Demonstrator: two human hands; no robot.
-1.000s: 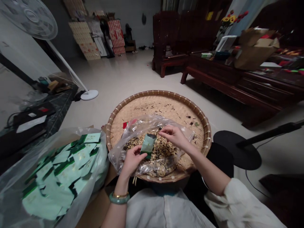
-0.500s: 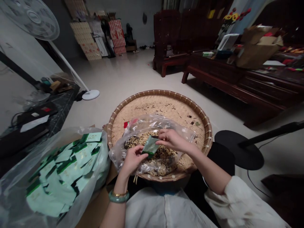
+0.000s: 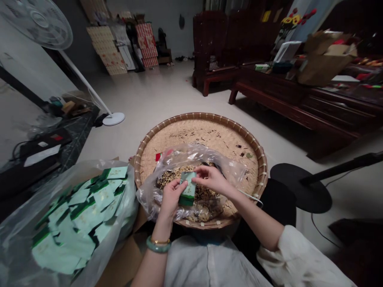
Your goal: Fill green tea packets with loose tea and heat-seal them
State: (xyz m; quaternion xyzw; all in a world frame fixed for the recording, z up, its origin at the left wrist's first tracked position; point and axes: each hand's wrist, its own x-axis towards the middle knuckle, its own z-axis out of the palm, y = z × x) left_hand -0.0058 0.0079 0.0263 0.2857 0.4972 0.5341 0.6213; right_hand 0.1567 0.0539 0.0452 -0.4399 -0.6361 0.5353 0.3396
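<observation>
A pale green sachet (image 3: 188,185) with a dark green lower end is upright over the clear plastic bag (image 3: 230,165). My left hand (image 3: 172,196) is closed on its left edge, thumb across the front. At its upper right, the fingers of my right hand (image 3: 211,179) pinch the same sachet. Beneath both hands the bag lies open with a loose dry mix of pale and dark bits (image 3: 167,179). This bag rests in a round woven bamboo tray (image 3: 197,116). Near my right wrist a thin white strip (image 3: 251,196) sticks out over the tray's edge.
Left of the tray, a large plastic bag (image 3: 12,243) holds many similar green sachets (image 3: 80,219). A white standing fan (image 3: 113,118) is beyond it. A black round stand base (image 3: 296,187) is at the right, and dark wooden furniture (image 3: 269,87) stands behind.
The sachet has turned from tilted to upright, its printed front now showing. My right hand has shifted from above the sachet's mouth to its upper edge. The white strip has come into view.
</observation>
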